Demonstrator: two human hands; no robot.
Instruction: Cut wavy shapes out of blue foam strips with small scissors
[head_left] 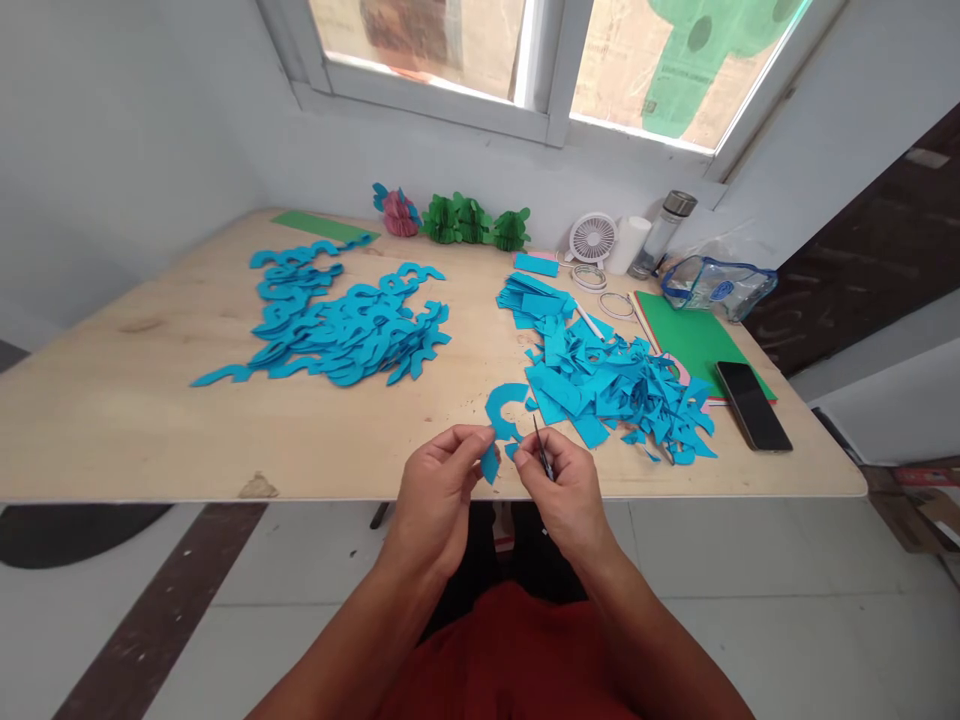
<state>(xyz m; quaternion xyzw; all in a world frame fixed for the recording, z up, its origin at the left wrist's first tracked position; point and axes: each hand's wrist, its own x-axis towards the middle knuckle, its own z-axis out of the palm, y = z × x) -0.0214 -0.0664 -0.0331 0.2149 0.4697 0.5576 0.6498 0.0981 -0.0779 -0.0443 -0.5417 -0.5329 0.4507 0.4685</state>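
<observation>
At the table's front edge, my left hand (446, 480) is closed, pinching a curved blue paper cutout (504, 408) between thumb and fingers. Beside it my right hand (564, 485) is closed around small dark scissors (543, 447), their tip pointing away from me. A small blue paper scrap (511, 451) shows at my right thumb; whether it is pinched there I cannot tell. Wavy blue paper cutouts (352, 335) lie heaped to the left. Blue offcuts and paper pieces (600, 375) are piled to the right.
Along the wall stand green paper figures (471, 218), a pink one (400, 213), a small fan (592, 240) and a bottle (664, 235). On the right lie green sheets (694, 340), a phone (752, 405) and a clear pouch (720, 285). Tape rolls (589, 278) sit nearby.
</observation>
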